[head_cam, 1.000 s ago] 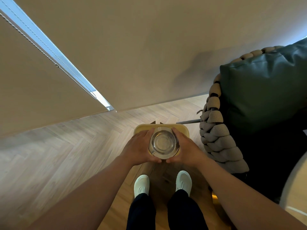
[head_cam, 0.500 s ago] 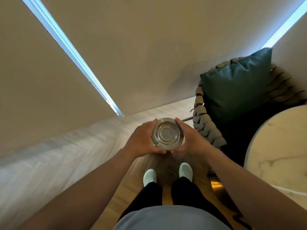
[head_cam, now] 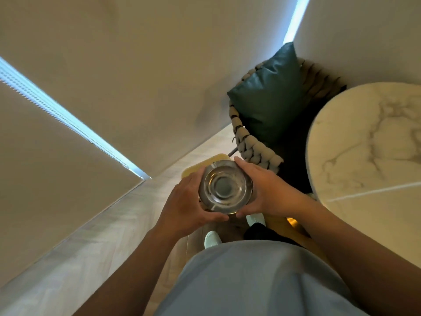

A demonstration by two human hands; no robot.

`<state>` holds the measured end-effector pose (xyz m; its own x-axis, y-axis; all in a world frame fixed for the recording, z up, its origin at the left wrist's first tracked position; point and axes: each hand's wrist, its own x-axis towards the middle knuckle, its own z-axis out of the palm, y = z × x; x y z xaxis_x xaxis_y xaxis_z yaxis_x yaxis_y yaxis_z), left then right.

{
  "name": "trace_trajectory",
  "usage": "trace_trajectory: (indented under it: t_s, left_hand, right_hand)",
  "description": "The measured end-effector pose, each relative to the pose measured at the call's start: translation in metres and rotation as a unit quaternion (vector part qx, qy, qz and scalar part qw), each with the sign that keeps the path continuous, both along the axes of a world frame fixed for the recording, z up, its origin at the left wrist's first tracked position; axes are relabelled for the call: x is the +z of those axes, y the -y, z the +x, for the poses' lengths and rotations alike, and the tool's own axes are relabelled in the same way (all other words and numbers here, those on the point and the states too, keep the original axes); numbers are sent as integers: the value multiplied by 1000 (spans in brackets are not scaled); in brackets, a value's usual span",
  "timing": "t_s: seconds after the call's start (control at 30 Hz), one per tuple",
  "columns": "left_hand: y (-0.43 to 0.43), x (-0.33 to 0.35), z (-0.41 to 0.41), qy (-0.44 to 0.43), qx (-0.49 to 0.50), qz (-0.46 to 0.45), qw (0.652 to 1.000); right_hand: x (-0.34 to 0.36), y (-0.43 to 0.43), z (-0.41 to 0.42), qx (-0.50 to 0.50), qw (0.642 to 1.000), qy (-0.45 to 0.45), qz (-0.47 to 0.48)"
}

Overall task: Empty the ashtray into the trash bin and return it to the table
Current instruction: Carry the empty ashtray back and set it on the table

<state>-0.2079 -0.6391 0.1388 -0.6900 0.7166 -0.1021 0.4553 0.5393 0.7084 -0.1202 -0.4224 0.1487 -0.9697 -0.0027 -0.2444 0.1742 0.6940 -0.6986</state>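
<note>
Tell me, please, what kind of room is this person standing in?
Probably a living room or lounge corner in a home or hotel. A woven rope chair with a dark green cushion stands beside a round marble table, on a herringbone wood floor.

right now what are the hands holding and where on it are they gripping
The metal ashtray, held by both hands at its rim: the left hand cups the left side, the right hand the right side, thumbs near its near edge.
</note>
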Motion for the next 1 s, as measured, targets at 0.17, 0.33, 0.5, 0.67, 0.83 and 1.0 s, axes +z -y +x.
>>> trace_trajectory:
  t_s: [0.17,0.33,0.5,0.67,0.83,1.0]
  left_hand:
    - [-23,15,7,13,-98,-11,995]
    - [-56,30,32,-1,-183,-17,983]
    - [-84,33,74,-8,-243,-16,970]
    - [-120,38,137,-1,-304,-17,952]
    - [-155,40,208,-9,-368,-13,930]
    - [-184,36,275,10,-405,-30,914]
  right_hand:
    - [3,0,49,-105,994,-4,5]
    - [9,-6,107,-204,979,-16,-4]
    - [19,-18,170,-248,968,-16,-25]
    - [28,-29,251,-292,954,-36,-47]
    - [27,-38,340,-362,929,-33,-68]
    - [28,-45,414,-410,909,-33,-71]
